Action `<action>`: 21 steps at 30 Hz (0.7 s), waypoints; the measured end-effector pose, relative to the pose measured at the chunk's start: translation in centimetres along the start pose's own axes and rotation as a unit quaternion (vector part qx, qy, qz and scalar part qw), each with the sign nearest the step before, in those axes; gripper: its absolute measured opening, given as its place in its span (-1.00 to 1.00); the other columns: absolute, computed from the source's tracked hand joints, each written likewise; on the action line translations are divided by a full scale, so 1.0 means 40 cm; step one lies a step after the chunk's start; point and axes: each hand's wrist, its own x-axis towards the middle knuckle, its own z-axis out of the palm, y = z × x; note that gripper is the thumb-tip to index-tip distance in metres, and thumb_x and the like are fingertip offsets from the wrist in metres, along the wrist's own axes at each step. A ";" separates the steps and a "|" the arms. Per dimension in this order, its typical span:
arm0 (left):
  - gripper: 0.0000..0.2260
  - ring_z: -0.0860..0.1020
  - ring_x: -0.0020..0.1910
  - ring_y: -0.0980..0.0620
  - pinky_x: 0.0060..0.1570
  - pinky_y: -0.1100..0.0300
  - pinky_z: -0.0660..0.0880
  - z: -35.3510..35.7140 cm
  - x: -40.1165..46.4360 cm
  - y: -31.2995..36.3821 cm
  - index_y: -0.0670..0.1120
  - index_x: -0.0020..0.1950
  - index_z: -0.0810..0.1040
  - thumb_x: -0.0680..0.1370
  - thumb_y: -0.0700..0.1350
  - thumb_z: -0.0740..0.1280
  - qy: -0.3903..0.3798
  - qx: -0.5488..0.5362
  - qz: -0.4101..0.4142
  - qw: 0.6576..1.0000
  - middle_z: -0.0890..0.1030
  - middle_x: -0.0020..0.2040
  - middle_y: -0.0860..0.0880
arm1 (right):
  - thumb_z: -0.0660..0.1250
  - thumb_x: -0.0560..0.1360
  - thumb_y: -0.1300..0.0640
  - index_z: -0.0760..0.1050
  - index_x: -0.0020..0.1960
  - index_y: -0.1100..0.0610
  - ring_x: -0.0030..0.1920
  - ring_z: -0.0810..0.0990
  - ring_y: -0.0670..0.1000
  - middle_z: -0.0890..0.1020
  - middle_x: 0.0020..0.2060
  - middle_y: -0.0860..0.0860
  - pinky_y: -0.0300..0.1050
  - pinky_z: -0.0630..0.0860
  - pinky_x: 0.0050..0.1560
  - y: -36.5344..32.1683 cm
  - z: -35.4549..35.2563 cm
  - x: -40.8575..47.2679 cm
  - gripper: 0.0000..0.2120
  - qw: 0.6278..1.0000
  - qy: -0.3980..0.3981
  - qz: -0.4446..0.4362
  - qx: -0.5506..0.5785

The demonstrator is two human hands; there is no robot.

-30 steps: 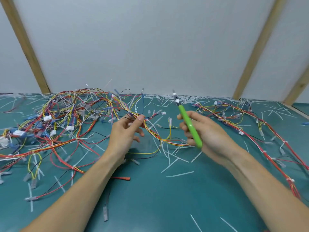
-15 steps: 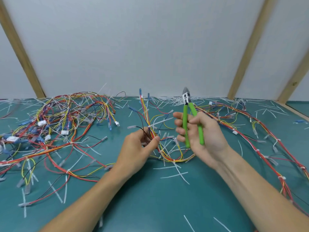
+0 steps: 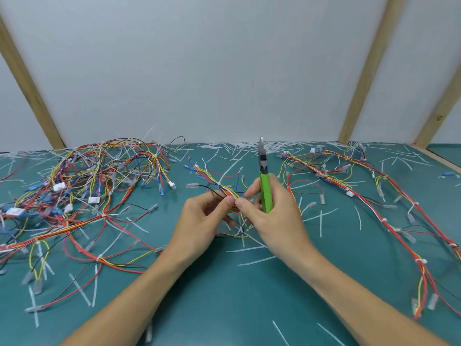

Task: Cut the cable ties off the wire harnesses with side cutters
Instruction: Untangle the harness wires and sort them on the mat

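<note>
My left hand (image 3: 204, 221) pinches a small wire harness (image 3: 219, 183) of red, yellow, blue and white wires above the green table (image 3: 224, 295). A white cable tie (image 3: 219, 184) binds that bundle just beyond my fingers. My right hand (image 3: 272, 216) grips the green-handled side cutters (image 3: 264, 186), jaws closed and pointing up and away. Its thumb and forefinger also pinch the same bundle, touching my left fingertips.
A big tangle of loose wires with white connectors (image 3: 87, 186) covers the left of the table. Long tied harnesses (image 3: 374, 203) run down the right side. Cut white tie pieces (image 3: 252, 249) lie scattered all over. A white wall with wooden battens (image 3: 366, 71) stands behind.
My hands have come together at the table's middle. The cutters' handles have closed, and my right fingers now pinch the bundle that my left hand holds. The harness lies flatter and farther out.
</note>
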 end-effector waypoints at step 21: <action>-0.52 0.62 -0.30 -0.02 -0.33 0.14 0.35 -0.041 0.023 0.040 -0.07 0.09 0.62 0.55 0.30 0.22 0.042 -0.075 -0.133 0.987 0.73 -0.12 -0.08 | 0.47 0.49 0.28 0.48 -0.11 0.08 -0.41 0.48 0.00 0.63 -0.23 0.25 -0.21 0.47 -0.41 0.038 -0.005 0.004 -0.80 0.999 -0.017 0.039 0.028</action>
